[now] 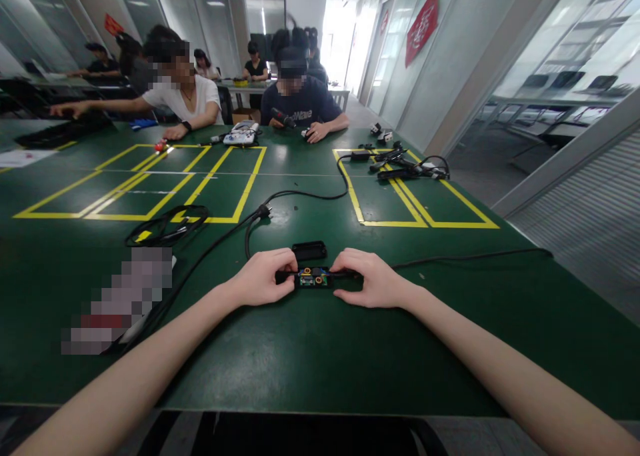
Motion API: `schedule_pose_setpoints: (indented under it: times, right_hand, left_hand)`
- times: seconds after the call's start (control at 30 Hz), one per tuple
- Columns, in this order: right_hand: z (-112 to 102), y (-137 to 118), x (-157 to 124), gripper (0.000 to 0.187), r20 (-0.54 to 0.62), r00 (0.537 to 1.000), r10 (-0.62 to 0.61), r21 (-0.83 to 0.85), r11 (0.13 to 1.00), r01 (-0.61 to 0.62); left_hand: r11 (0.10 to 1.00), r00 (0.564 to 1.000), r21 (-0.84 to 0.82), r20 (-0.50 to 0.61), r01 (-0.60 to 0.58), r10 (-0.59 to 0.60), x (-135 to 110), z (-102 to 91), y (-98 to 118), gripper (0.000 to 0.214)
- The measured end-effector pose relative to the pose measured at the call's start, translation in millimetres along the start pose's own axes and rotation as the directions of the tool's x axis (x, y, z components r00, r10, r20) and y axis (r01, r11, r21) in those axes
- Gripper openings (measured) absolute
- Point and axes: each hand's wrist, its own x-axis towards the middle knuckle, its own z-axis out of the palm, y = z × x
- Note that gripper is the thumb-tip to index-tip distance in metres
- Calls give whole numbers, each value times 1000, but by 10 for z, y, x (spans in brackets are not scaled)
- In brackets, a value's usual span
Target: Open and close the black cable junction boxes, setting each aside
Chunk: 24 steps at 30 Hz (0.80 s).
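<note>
A small opened black power adapter (314, 278) with its circuit board showing lies on the green table (310, 356) in front of me. My left hand (263, 277) pinches its left end, fingers closed. My right hand (369, 277) grips its right end, where a black cable (470, 257) runs off to the right. The adapter's black cover (309, 250) lies just behind it, apart from both hands.
A coiled black cable (167, 225) and a long cord with a plug (263, 211) lie to the left. More adapters and cables (405, 165) sit in a yellow-taped box at the far right. Two people sit across the table; others work further back.
</note>
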Motion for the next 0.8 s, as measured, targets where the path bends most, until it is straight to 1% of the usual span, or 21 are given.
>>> schedule_pose_setpoints:
  times: [0.07, 0.17, 0.3, 0.4, 0.47, 0.5, 0.53, 0.6, 0.67, 0.7, 0.73, 0.8]
  right_hand:
    - [0, 10, 1, 11, 10, 1000, -25, -23, 999, 25]
    - [6, 26, 7, 5, 17, 998, -62, -66, 996, 63]
    - [-24, -11, 21, 6, 67, 992, -103, -166, 980, 113]
    - [-39, -61, 36, 12, 110, 982, -156, -277, 944, 181]
    - [-19, -73, 48, 14, 98, 979, -182, -305, 930, 203]
    - [0, -69, 54, 15, 69, 981, -180, -295, 936, 193]
    - [23, -57, 61, 17, 27, 986, -165, -274, 947, 166]
    - [74, -21, 77, 20, -80, 993, -83, -225, 972, 63]
    - [118, 20, 95, 18, -174, 984, 42, -220, 972, -80]
    - [136, 38, 102, 18, -204, 974, 103, -238, 959, -151]
    - [152, 54, 109, 22, -218, 963, 156, -262, 941, -212]
    - [178, 77, 119, 30, -203, 952, 231, -293, 913, -284]
  left_hand:
    - [1000, 1000, -19, 6, -14, 14, 0, 2, -11, 8]
    - [999, 999, 14, 35, -39, 38, 1, -20, -13, 13]
    - [989, 995, 123, 61, -87, 80, 9, -49, 15, 15]
    - [968, 990, 207, 59, -139, 129, 21, -29, 37, 16]
    - [957, 987, 240, 43, -161, 155, 28, 3, 41, 15]
    - [957, 987, 244, 28, -160, 158, 30, 22, 38, 14]
    - [961, 989, 236, 0, -146, 150, 32, 40, 31, 13]
    - [980, 992, 186, -82, -76, 93, 37, 71, 10, 11]
    - [986, 983, 160, -180, 54, -25, 48, 87, -17, 12]
    - [977, 972, 167, -216, 134, -96, 56, 91, -30, 11]
    - [961, 957, 183, -241, 208, -161, 64, 92, -43, 10]
    - [929, 937, 214, -247, 301, -247, 78, 94, -60, 12]
